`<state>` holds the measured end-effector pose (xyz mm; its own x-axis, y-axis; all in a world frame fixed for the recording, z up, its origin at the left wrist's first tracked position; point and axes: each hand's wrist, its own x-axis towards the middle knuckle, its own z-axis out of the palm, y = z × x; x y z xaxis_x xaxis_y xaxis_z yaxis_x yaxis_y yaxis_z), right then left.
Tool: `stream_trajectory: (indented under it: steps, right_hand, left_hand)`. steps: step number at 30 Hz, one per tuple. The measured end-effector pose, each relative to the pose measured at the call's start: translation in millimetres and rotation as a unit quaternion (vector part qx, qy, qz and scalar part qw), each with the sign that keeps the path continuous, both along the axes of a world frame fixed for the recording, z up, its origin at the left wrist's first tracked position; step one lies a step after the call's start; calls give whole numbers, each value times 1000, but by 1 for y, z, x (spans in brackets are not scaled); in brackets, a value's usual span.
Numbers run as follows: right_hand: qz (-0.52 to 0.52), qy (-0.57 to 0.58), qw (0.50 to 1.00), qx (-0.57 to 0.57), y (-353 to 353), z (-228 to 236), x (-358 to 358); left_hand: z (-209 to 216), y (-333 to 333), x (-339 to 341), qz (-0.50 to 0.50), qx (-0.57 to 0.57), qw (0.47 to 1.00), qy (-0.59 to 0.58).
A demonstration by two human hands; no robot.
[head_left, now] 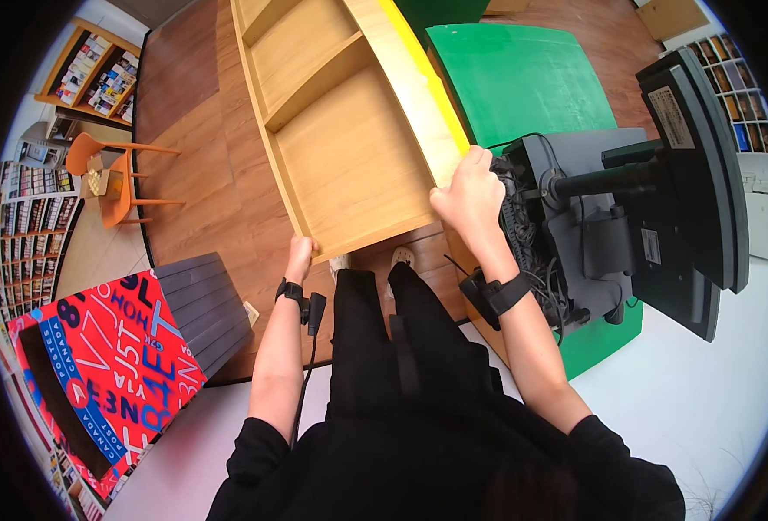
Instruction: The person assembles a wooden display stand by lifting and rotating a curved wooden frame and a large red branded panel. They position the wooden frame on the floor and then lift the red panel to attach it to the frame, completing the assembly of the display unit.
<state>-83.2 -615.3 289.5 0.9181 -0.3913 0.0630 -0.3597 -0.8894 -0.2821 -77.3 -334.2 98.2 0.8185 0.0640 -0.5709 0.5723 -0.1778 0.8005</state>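
Note:
A long light-wood shelf unit with open compartments stretches away in front of me, tilted off the floor. My left hand is closed round its near left corner. At the near right corner, my right hand grips the edge, its fingers wrapped over the yellow-faced side. The undersides of both grips are hidden behind the wood. Each forearm wears a black strap with a small dark device, one on the left wrist and one on the right.
Close on my right, monitors and tangled cables sit among green boards. A red patterned box stands at left. Beyond it are an orange chair and stocked shelves. Wooden floor lies left of the unit.

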Motion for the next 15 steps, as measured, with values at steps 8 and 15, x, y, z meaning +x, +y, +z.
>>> stream_trajectory:
  steps: [8, 15]
  right_hand:
    - [-21, -4, 1000, -23, 18, 3, -36]
    - [-74, 2, 995, -59, 58, -2, -70]
  left_hand:
    - [-11, 18, -28, -13, -70, 997, 3]
    - [-22, 51, -45, -43, -119, 992, -23]
